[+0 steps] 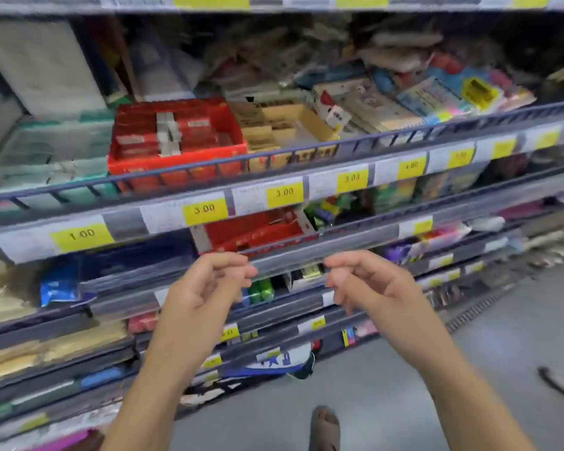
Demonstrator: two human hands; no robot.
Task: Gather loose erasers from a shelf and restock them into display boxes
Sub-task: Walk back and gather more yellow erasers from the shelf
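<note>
My left hand [205, 288] and right hand [368, 281] hang loosely curled, each grip empty. Open air before the shelf rail [290, 258]; red display box [176, 135] sits above

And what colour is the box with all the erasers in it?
Red: the display box on the upper shelf, seen from the head camera.

Both hands [205, 288] [368, 284] raised, loosely curled

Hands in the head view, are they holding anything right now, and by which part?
Nothing is held. The left hand and right hand hang loosely curled and empty in front of the shelf rail, below the red display box.
</note>
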